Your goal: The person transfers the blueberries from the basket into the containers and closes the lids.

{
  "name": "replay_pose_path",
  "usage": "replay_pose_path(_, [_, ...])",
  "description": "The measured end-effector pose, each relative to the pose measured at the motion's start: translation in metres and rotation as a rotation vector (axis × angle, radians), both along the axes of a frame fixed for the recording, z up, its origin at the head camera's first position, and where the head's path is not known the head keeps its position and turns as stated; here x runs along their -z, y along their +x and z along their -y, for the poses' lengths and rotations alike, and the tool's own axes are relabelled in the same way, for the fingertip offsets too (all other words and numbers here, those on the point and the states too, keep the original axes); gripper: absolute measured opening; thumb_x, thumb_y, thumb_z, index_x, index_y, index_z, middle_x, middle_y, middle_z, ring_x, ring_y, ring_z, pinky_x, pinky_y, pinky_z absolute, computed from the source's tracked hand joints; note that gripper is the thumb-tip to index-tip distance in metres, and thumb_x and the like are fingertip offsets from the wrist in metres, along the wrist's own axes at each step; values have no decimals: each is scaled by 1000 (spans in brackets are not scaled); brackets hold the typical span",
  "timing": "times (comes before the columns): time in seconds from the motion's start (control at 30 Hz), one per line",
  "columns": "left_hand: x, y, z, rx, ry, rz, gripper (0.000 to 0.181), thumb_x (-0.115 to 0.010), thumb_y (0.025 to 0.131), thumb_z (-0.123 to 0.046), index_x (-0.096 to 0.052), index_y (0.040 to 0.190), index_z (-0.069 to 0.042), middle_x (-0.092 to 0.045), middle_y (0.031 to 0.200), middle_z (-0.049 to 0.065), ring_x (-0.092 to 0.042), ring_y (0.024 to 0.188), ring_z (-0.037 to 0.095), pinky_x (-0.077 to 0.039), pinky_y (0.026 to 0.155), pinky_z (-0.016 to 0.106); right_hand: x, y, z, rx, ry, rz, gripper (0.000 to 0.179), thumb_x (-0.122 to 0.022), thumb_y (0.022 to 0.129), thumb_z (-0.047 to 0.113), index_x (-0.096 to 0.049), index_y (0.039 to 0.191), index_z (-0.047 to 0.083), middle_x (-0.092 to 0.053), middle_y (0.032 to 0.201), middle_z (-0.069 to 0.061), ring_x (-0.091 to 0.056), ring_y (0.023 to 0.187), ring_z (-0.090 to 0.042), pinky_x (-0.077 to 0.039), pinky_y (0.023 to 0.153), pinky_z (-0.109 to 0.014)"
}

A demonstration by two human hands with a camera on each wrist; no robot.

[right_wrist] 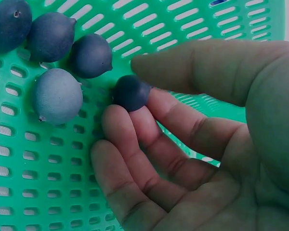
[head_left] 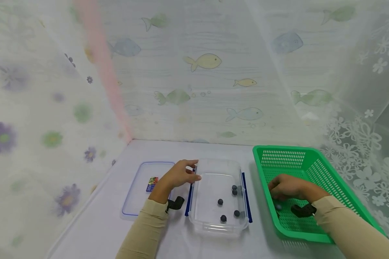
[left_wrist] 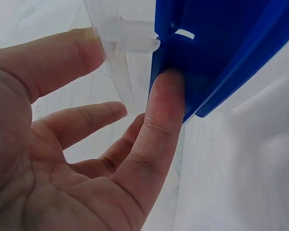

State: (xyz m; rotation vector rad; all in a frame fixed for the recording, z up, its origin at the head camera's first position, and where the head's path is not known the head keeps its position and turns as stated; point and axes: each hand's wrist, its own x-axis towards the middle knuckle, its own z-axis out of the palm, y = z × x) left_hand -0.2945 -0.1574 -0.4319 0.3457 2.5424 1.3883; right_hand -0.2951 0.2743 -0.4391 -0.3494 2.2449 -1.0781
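A clear plastic container (head_left: 210, 212) with blue side clips stands in the middle of the table, several dark blueberries (head_left: 220, 202) inside it. At its far left side, my left hand (head_left: 180, 174) grips the edge. The left wrist view has the thumb against the clear wall and one finger pressed on the blue clip (left_wrist: 221, 53). My right hand (head_left: 290, 187) reaches down inside the green basket (head_left: 306, 235). Its curled fingers hold a blueberry (right_wrist: 131, 94) at their tips, thumb just above. Several more blueberries (right_wrist: 58, 96) lie beside it in the basket.
Left of the container lies a clear lid (head_left: 133, 201) with a blue seal and a small colourful label (head_left: 152, 183). A white cloth (head_left: 107, 230) covers the table. Patterned curtains (head_left: 210, 82) hang behind and on both sides.
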Motion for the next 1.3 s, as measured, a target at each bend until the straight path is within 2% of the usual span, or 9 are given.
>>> replay_pose_path(0.23, [3,-1,1,-6,0,-1,77,-84,89,-24,-47,157,-16,-53,148,15,-67,114,24,-61,90,40,-1,1,0,-23,-46,19,23,-69,91,4,-75,112,-4,-76,103,-11,-71,93,-28,-62,81,-43])
replay_pose_path(0.5, [4,-2,2,0,-2,-2,78,-84,90,-24,-46,157,-14,-53,148,15,-69,111,23,-62,89,39,0,-3,0,-7,4,-10,21,-70,90,5,-76,108,-2,-75,100,-10,-67,83,-22,-59,74,-39])
replay_pose_path(0.77, [1,-4,3,-22,6,6,78,-85,88,-24,-48,156,-17,-53,149,14,-68,111,22,-61,89,39,-4,-6,-1,12,44,-49,26,-72,90,5,-73,115,-4,-73,115,-12,-69,105,-25,-59,91,-47])
replay_pose_path(1.07, [5,-4,4,-8,4,3,77,-84,89,-25,-48,157,-17,-53,148,15,-70,105,21,-62,90,39,-13,-6,-3,25,45,-97,35,-69,91,6,-67,122,-10,-69,122,-20,-67,115,-34,-59,93,-51])
replay_pose_path(1.3, [5,-4,3,-1,10,15,79,-85,88,-24,-47,157,-17,-53,148,15,-69,108,22,-61,90,40,-18,-5,-6,40,-9,-103,36,-66,94,8,-67,126,-9,-71,122,-15,-66,111,-28,-60,92,-47])
